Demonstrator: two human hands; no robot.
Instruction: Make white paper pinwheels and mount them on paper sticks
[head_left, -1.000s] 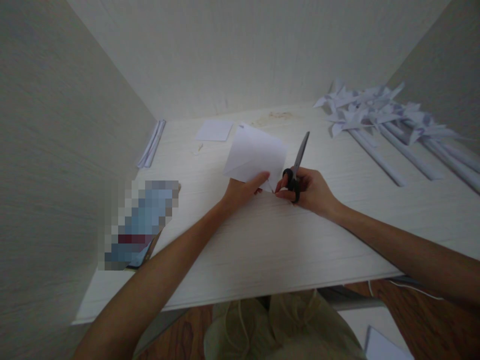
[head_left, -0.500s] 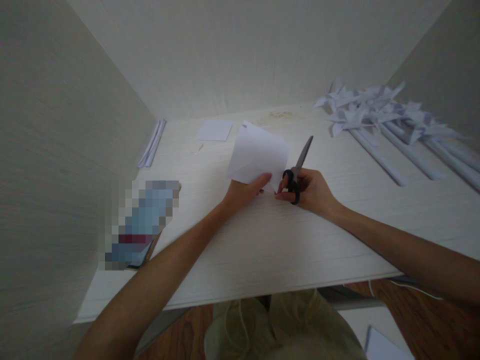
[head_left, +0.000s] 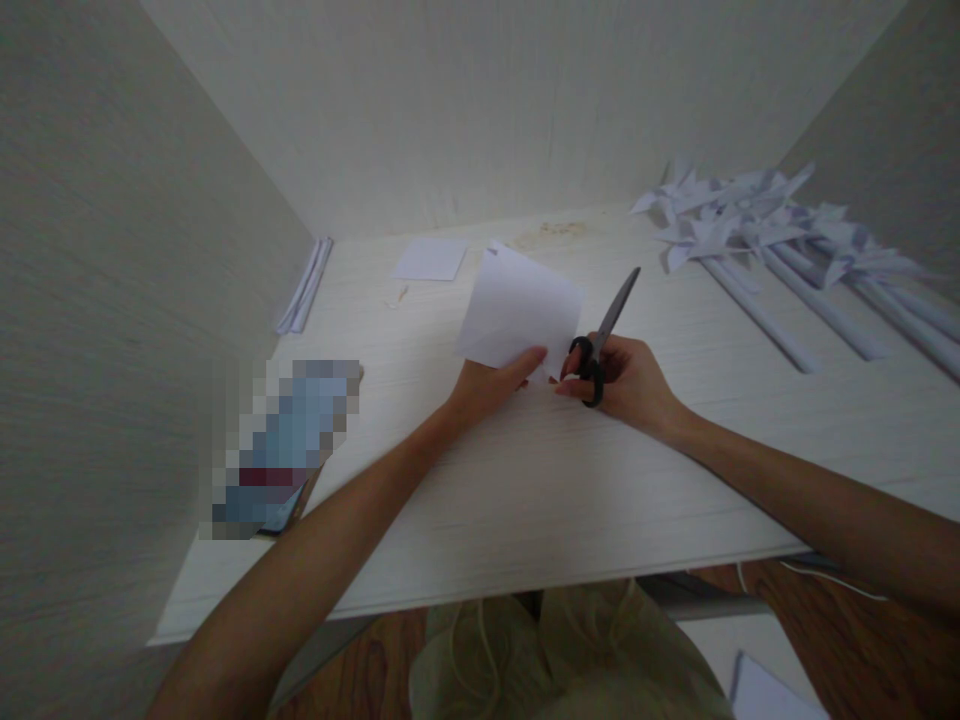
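Observation:
My left hand pinches the near corner of a folded white paper sheet and holds it tilted up over the white desk. Just to its right, my right hand is closed through the black handles of a pair of scissors. The grey blades point away and to the right, closed, alongside the paper's right edge. The two hands nearly touch at the paper's lower corner.
Several white paper pinwheels on rolled paper sticks lie at the back right. A small square paper lies at the back centre, folded strips rest by the left wall, and a blurred phone sits at the left.
The paper has shifted slightly to the right and up. The scissors' blades have swung further to the right, away from the paper's edge. Both hands stay in nearly the same place.

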